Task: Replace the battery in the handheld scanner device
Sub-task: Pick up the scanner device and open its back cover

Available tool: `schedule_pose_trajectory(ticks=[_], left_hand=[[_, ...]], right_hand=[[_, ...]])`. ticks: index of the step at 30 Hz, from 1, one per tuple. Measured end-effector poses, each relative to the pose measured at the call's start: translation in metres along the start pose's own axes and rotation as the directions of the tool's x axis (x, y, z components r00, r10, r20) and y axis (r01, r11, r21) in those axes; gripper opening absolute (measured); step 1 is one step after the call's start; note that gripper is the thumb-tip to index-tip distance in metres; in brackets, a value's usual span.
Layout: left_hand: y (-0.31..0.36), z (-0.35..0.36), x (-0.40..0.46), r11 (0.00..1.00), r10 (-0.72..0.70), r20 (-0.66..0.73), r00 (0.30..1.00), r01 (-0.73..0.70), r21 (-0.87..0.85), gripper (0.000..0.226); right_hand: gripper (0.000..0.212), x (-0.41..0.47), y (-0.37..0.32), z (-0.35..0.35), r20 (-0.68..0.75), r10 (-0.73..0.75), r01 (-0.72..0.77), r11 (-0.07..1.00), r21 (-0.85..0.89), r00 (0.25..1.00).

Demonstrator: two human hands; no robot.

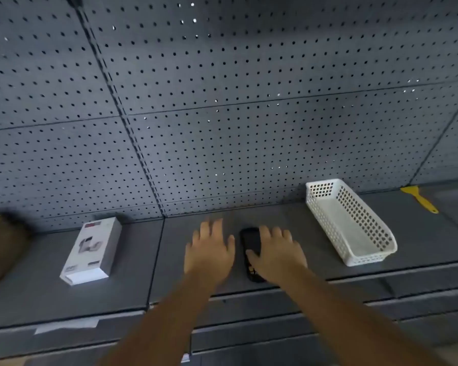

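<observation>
A black handheld scanner (250, 244) lies flat on the grey shelf (315, 262), lengthwise away from me. My right hand (278, 253) rests over its right side, thumb lying across the device's front, fingers spread; it hides part of the scanner. Just left of the scanner, my left hand (209, 249) hovers palm down with fingers apart, holding nothing and not touching the device. No battery is visible.
A white and grey product box (91, 250) lies on the shelf to the left. A white perforated plastic basket (351, 223) stands to the right, with a yellow scraper (419, 198) beyond it. Grey pegboard (222, 114) backs the shelf. A brown carton (0, 247) sits far left.
</observation>
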State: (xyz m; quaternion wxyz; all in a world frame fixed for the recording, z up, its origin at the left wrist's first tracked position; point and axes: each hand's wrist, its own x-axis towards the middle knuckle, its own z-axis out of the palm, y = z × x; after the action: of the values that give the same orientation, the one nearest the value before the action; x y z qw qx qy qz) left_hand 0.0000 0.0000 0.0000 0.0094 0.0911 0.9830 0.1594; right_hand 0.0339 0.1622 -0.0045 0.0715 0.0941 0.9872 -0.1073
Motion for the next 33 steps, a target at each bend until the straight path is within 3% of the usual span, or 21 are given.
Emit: schedule_pose_trajectory(ticks=[11, 17, 28, 31, 33], left_hand=[[-0.020, 0.024, 0.014, 0.993, -0.051, 0.019, 0.999, 0.052, -0.107, 0.054], [-0.021, 0.026, 0.020, 0.989, -0.056, 0.011, 0.998, 0.057, -0.140, 0.052], [-0.002, 0.023, 0.025, 0.967, -0.038, 0.024, 0.999, 0.043, -0.252, 0.048], [0.005, 0.021, 0.029, 0.941, -0.047, 0.028, 0.999, 0.053, -0.333, 0.048], [0.009, 0.020, 0.030, 0.917, -0.071, 0.037, 0.997, 0.080, -0.391, 0.047]], right_hand=[[0.087, 0.025, -0.026, 0.033, 0.127, 0.088, -0.086, 0.996, -0.018, 0.988], [0.084, 0.033, -0.027, 0.041, 0.106, 0.088, -0.083, 0.995, -0.051, 0.990], [0.070, 0.042, -0.013, 0.022, 0.174, 0.087, -0.120, 0.975, 0.188, 0.981], [0.063, 0.047, -0.003, 0.010, 0.211, 0.087, -0.185, 0.842, 0.506, 0.974], [0.048, 0.048, 0.003, 0.000, 0.268, 0.094, -0.270, 0.600, 0.753, 0.959]])
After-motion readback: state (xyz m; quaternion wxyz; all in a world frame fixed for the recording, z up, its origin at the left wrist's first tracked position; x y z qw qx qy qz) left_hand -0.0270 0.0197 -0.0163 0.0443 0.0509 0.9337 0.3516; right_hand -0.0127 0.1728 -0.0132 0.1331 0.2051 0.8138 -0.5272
